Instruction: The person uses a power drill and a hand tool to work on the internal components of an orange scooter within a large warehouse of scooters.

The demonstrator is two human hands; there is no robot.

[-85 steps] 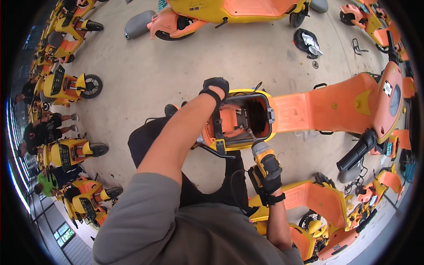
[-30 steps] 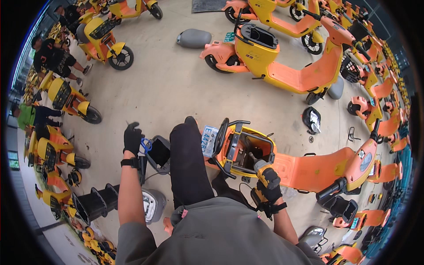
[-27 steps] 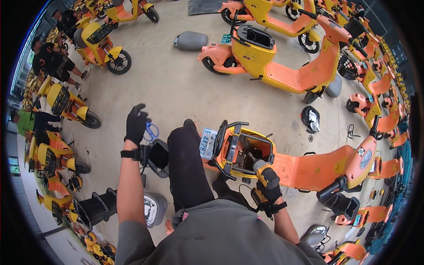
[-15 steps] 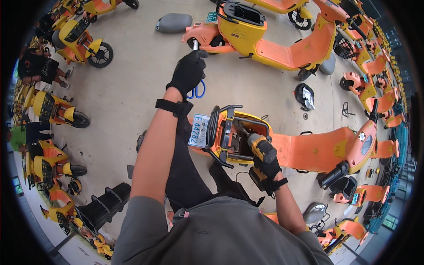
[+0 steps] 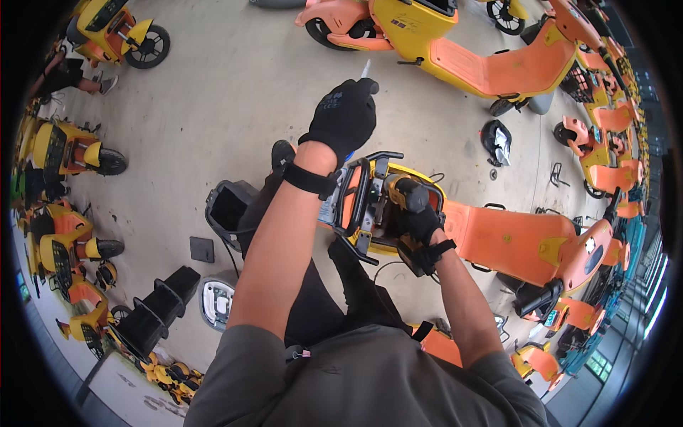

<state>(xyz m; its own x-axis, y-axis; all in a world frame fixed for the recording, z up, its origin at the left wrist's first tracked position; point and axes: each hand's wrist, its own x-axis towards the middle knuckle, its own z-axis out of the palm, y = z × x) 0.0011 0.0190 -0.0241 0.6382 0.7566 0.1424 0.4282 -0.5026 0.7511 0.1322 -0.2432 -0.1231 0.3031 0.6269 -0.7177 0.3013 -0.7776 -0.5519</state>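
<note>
My gloved left hand (image 5: pixel 345 114) is closed on blue-handled scissors (image 5: pixel 366 69), raised above the rear end of an orange-and-yellow scooter, with the blade pointing away from me and most of the handle hidden. My gloved right hand (image 5: pixel 423 226) grips a yellow-and-black cordless drill (image 5: pixel 402 193), held down in the open seat compartment (image 5: pixel 377 235) of that scooter (image 5: pixel 516 242). Whatever the drill's tip meets inside is hidden. A license plate (image 5: pixel 327 203) shows partly behind my left wrist.
Many scooters (image 5: pixel 469 67) surround me. A person (image 5: pixel 67 75) is at the left. On the floor lie a black bin (image 5: pixel 228 206), a black ribbed part (image 5: pixel 156 313), a grey-and-white part (image 5: pixel 217 302) and a black bag with silver material (image 5: pixel 496 142).
My left hand has picked up the blue-handled scissors and moved up and rightward over the scooter's rear. The drill in my right hand has moved forward into the seat compartment.
</note>
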